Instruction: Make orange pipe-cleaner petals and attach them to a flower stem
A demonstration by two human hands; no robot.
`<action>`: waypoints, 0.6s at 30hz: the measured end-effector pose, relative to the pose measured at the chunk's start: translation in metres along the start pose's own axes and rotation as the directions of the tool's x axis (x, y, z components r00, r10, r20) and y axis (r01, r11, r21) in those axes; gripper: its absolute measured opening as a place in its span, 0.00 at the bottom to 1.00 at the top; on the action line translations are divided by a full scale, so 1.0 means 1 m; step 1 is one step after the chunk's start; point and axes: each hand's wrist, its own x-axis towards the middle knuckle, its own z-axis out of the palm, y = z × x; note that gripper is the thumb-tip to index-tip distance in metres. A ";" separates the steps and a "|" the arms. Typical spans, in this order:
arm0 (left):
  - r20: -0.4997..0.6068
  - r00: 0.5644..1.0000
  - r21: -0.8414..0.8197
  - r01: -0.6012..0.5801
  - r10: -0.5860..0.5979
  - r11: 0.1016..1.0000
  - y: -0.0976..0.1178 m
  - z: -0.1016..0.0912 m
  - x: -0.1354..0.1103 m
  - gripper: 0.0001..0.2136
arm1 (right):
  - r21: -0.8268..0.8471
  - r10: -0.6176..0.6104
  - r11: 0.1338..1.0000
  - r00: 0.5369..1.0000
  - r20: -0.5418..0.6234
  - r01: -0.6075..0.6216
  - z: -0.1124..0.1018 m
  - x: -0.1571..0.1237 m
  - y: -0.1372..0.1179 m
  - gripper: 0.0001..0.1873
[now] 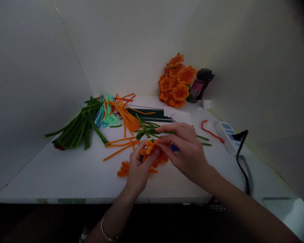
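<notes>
Orange petals [149, 148] sit pinched between left fingers [137, 153]; right fingers [176, 139] pinch their right side

White power strip [227, 135], black plug [240, 135] inserted.

Both hands up over tabletop [91, 182], mid-width, set back from front edge. Left hand [139, 164]: fingers curled, thumb closing toward them; left forearm [118, 214] angles up from below front edge. Right hand [187, 148]: thumb and finger pinched, another finger stretched leftward; right forearm [233, 192] slants across front edge. Fingertips close together.
</notes>
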 end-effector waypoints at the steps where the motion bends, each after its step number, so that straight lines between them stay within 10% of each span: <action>1: -0.001 1.000 -0.017 0.013 -0.013 1.000 0.000 -0.001 0.000 0.08 | 0.023 0.005 1.000 0.999 0.047 -0.006 -0.003 0.002 0.001 0.05; 10: 0.019 0.986 -0.138 0.167 -0.166 0.976 0.008 -0.001 0.004 0.11 | 0.010 0.010 1.000 0.895 0.446 -0.016 -0.025 0.025 0.006 0.06; 18: -0.031 0.981 -0.202 0.184 -0.194 0.962 0.008 0.005 0.005 0.10 | -0.211 0.011 0.974 0.920 0.393 0.078 -0.020 0.026 -0.004 0.06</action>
